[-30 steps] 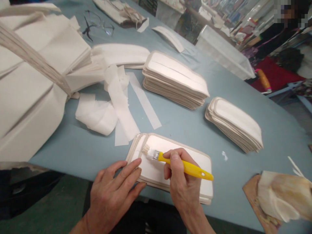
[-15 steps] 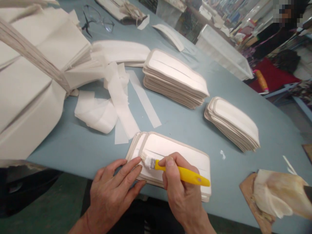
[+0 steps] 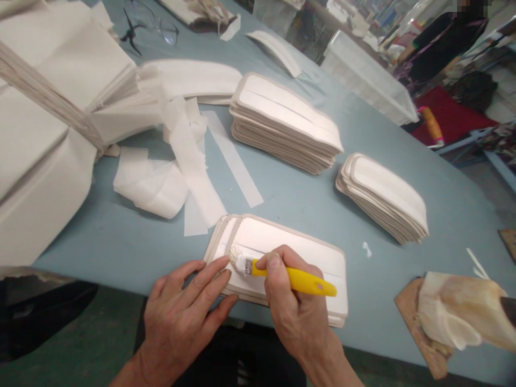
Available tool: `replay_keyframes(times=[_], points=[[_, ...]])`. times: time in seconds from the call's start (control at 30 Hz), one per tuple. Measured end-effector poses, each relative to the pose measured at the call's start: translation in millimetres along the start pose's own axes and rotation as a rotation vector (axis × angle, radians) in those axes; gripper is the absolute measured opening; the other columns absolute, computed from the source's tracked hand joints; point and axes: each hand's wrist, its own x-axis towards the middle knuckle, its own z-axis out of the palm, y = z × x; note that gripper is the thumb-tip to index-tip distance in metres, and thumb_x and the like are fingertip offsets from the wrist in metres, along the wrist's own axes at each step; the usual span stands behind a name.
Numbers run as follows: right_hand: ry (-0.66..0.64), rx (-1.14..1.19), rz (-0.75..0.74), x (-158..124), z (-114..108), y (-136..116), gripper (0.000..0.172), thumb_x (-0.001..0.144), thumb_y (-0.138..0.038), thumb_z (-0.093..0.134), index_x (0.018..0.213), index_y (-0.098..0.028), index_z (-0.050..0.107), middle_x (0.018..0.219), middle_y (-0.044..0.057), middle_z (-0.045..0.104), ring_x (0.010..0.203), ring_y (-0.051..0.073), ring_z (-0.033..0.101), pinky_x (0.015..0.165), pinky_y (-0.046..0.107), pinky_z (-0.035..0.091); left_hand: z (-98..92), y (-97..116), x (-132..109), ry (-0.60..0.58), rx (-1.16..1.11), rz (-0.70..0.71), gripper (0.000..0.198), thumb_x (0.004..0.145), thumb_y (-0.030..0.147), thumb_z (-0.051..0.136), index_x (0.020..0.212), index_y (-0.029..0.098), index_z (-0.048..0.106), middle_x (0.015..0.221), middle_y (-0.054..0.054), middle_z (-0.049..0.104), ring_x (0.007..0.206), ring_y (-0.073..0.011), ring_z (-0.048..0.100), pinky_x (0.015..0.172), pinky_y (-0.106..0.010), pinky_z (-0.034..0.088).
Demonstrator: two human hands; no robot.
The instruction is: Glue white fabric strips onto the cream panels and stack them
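While apparently busy with a coating step, works at a broad table with a blue-green cover. Has on the left a big bundle of folded cream fabric, cinched by a band, and past the far edge a long translucent white plastic bin, its contents too unclear to name. Has beyond the work a tall stack of rounded white panels edged in beige; nearest the body, a lower front stack of similar oblong white panels, flat by the table edge, the under panels peeping out leftward; and, off to the right, a shorter leaning stack of the same. Has at lower right a stained off-white wrapped bundle on a brown board, perhaps a covered container; cannot tell what is inside. Steadies the front stack's left end with the left hand, fingers extended, gripping nothing. Pinches in the right hand a flat yellow-handled brush, its white-laden bristles on the top panel's left border, just beside the left fingertips. Seems next to call for even strokes along that border, clear of those fingertips. Shows, lastly, a small white smear below the leaning stack.
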Motion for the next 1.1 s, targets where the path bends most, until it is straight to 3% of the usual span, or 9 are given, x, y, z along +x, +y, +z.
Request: replay_keyframes(times=[0.1,0.3,0.43,0.53,0.67,0.83,1.03,1.1], points=[[0.002,0.012,-0.018,2,-3,2,0.035,0.109,-0.039,0.048,0.083,-0.021,0.063,0.052,-0.008,0.045,0.044,0.009,0.04,0.047,0.022,0.034,0.5,0,1,0.004,-0.004,0.006,0.016,0.099,0.026,0.069,0.114,0.02,0.069,0.117,-0.001,0.081,0.103,-0.0282,0.063,0.079,-0.042,0.042],[0.161,-0.006,-0.075,-6,-15,9,0.024,0.107,-0.032,0.056,0.085,-0.023,0.061,0.06,-0.006,0.057,0.049,0.01,0.048,0.047,0.019,0.037,-0.1,3,2,0.048,0.007,-0.01,0.012,0.098,0.026,0.071,0.109,0.02,0.07,0.111,-0.002,0.082,0.099,-0.0271,0.064,0.079,-0.041,0.043],[0.126,-0.131,-0.314,-14,-23,9,0.006,0.102,-0.02,0.064,0.098,-0.025,0.065,0.077,-0.005,0.066,0.061,0.01,0.059,0.059,0.019,0.048,-0.9,3,2,0.035,0.01,-0.004,0.016,0.097,0.027,0.071,0.112,0.02,0.071,0.113,-0.003,0.081,0.1,-0.0272,0.065,0.08,-0.041,0.044],[0.052,-0.209,-0.437,-15,-25,10,0.006,0.101,-0.018,0.066,0.103,-0.023,0.066,0.086,-0.001,0.066,0.075,0.012,0.065,0.07,0.021,0.053,-1.2,2,1,0.028,0.026,0.01,0.017,0.098,0.027,0.071,0.113,0.02,0.071,0.113,-0.004,0.081,0.1,-0.0272,0.065,0.08,-0.041,0.044],[0.041,-0.313,-0.555,-16,-17,18,0.007,0.107,-0.025,0.063,0.103,-0.021,0.066,0.081,0.002,0.065,0.069,0.013,0.064,0.062,0.022,0.051,-0.4,2,0,0.025,0.023,0.008,0.017,0.098,0.027,0.07,0.113,0.02,0.071,0.114,-0.003,0.081,0.1,-0.0272,0.065,0.082,-0.042,0.045],[0.197,-0.414,-0.661,-19,6,28,0.023,0.113,-0.041,0.053,0.107,-0.02,0.061,0.072,0.001,0.066,0.061,0.015,0.061,0.059,0.027,0.047,0.2,2,-1,0.025,0.021,-0.001,0.014,0.099,0.026,0.069,0.112,0.021,0.07,0.113,-0.002,0.081,0.101,-0.027,0.065,0.081,-0.042,0.044],[0.235,-0.443,-0.667,-19,19,30,0.005,0.108,-0.019,0.057,0.106,-0.018,0.062,0.072,0.001,0.068,0.058,0.016,0.054,0.057,0.032,0.042,-0.5,0,0,0.007,0.028,0.021,0.015,0.102,0.027,0.063,0.113,0.02,0.07,0.113,-0.002,0.081,0.101,-0.0271,0.064,0.08,-0.042,0.044],[0.212,-0.436,-0.68,-18,16,27,0.007,0.104,-0.012,0.058,0.104,-0.018,0.062,0.072,0.001,0.067,0.058,0.016,0.054,0.057,0.032,0.042,-0.3,1,0,0.014,0.03,0.014,0.014,0.101,0.027,0.065,0.112,0.02,0.071,0.113,-0.002,0.081,0.1,-0.027,0.064,0.08,-0.042,0.044]])
